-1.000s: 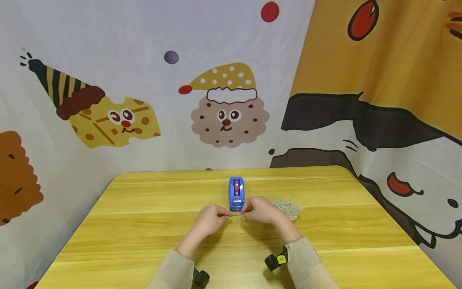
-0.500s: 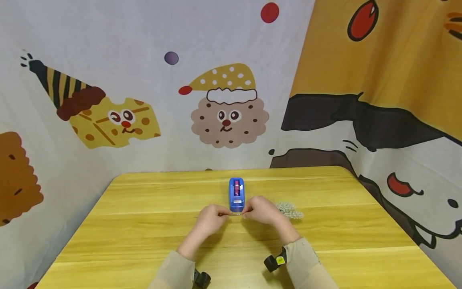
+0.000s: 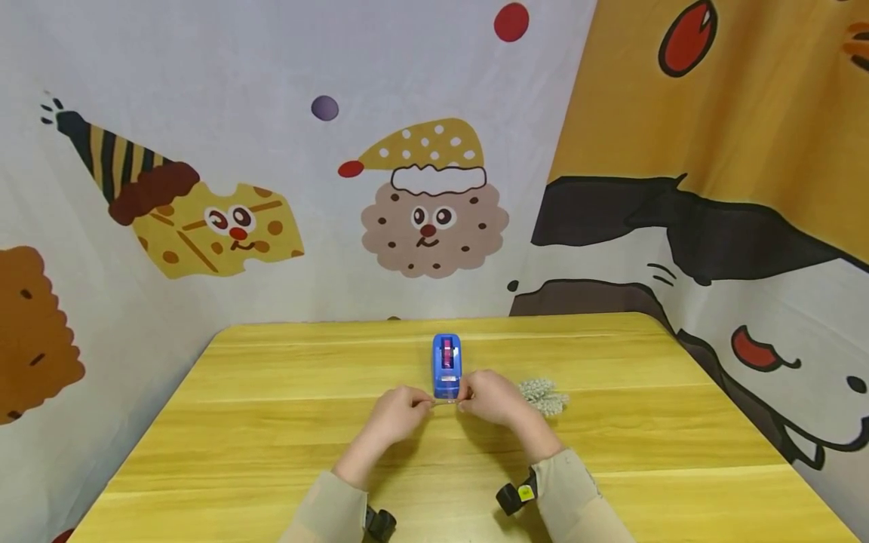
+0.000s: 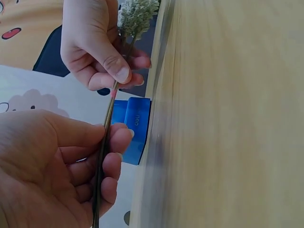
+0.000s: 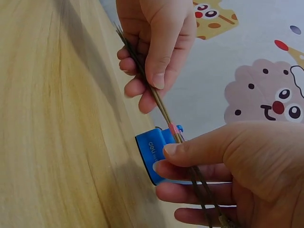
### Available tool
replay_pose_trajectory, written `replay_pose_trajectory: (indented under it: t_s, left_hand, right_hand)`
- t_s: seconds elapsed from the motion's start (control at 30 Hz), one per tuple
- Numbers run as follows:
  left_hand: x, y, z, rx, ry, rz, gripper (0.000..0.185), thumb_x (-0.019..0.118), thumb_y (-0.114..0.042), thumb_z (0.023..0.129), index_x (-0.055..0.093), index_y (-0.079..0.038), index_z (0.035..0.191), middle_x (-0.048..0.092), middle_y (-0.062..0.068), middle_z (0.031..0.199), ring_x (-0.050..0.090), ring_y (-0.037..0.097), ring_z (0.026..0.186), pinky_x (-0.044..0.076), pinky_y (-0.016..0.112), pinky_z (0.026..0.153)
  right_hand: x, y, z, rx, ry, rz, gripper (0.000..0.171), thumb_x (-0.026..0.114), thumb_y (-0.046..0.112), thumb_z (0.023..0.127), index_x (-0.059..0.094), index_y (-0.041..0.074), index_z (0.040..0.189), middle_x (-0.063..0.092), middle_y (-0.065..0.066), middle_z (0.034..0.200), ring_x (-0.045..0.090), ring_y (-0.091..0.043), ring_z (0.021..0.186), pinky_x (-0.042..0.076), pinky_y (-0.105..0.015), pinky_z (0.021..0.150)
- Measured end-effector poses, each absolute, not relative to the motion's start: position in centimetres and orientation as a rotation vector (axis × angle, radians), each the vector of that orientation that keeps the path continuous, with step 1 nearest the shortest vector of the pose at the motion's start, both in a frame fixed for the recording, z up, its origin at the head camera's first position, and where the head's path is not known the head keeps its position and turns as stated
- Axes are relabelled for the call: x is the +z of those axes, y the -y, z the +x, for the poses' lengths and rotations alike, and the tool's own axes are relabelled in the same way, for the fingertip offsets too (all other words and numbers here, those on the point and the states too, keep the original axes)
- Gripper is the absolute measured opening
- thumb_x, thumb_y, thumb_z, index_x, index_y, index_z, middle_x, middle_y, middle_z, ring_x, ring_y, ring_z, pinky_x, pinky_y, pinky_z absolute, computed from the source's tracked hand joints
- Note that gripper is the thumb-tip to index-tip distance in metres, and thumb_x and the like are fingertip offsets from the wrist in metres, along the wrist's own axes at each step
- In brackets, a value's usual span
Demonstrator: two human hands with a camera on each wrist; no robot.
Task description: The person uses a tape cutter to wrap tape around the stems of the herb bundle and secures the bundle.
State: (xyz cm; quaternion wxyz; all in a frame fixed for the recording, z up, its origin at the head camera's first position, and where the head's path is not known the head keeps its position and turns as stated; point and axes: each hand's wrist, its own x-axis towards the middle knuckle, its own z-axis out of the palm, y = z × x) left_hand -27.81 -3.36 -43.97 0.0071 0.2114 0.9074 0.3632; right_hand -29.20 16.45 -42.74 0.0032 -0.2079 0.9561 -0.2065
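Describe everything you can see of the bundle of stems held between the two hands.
The bundle of stems is a few thin, brownish-green stalks lying together, with a small pink band of tape around them partway along. It is held level above the wooden table, just in front of the blue tape dispenser. The left hand pinches one end and the right hand the other, beyond which a pale, fluffy, greyish-white flower head sticks out.

Both hands met over the table's middle, the left hand [image 3: 394, 416] and right hand [image 3: 494, 397] each pinching with thumb and fingers.
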Motion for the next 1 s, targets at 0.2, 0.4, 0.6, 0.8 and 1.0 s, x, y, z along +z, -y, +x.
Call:
replay_pose_trajectory:
  t_s: [0.2, 0.4, 0.6, 0.8, 1.0]
  left_hand:
    - [-43.7, 3.1, -27.9, 1.147, -2.829, 0.656, 0.014, 0.058, -0.016, 0.083, 0.070, -0.012, 0.088, 0.065, -0.001, 0.087, 0.056, 0.013, 0.076, 0.046, 0.032, 0.067]
    - [-43.8, 3.1, -28.3, 1.162, -2.802, 0.612, 0.013, 0.060, -0.016, 0.082, 0.071, -0.013, 0.090, 0.066, 0.000, 0.090, 0.056, 0.011, 0.074, 0.046, 0.030, 0.065]
    - [-43.8, 3.6, -28.4, 1.177, -2.819, 0.588, 0.013, 0.063, -0.013, 0.079, 0.071, -0.014, 0.088, 0.066, 0.000, 0.089, 0.054, 0.010, 0.070, 0.044, 0.028, 0.061]
    - [-43.8, 3.5, -28.7, 1.164, -2.816, 0.611, 0.013, 0.063, -0.010, 0.079, 0.071, -0.012, 0.088, 0.065, -0.002, 0.085, 0.053, 0.009, 0.067, 0.045, 0.028, 0.060]
    - [-43.4, 3.2, -29.1, 1.133, -2.795, 0.692, 0.011, 0.060, -0.014, 0.081, 0.070, -0.010, 0.084, 0.061, -0.006, 0.073, 0.049, 0.008, 0.058, 0.042, 0.027, 0.055]
  right_hand:
    - [-42.1, -16.8, -28.7, -0.781, -2.937, -0.634, 0.007, 0.067, 0.019, 0.075, 0.062, 0.016, 0.071, 0.057, 0.010, 0.066, 0.049, -0.007, 0.058, 0.042, -0.025, 0.054]
    - [-41.8, -17.0, -28.9, -0.765, -2.895, -0.670, 0.012, 0.061, 0.019, 0.081, 0.069, 0.011, 0.076, 0.057, 0.009, 0.064, 0.044, -0.007, 0.052, 0.040, -0.024, 0.050]
    - [-42.0, -16.6, -29.7, -0.742, -2.868, -0.691, 0.007, 0.066, 0.018, 0.077, 0.067, 0.016, 0.070, 0.056, 0.012, 0.063, 0.046, -0.007, 0.054, 0.042, -0.024, 0.052]
    - [-42.4, -16.8, -30.5, -0.780, -2.832, -0.727, 0.009, 0.068, 0.015, 0.074, 0.062, 0.017, 0.067, 0.056, 0.011, 0.064, 0.048, -0.006, 0.057, 0.043, -0.023, 0.055]
    - [-42.6, -17.0, -30.8, -0.810, -2.813, -0.691, 0.014, 0.069, 0.013, 0.074, 0.059, 0.016, 0.065, 0.055, 0.009, 0.062, 0.046, -0.007, 0.055, 0.041, -0.024, 0.052]
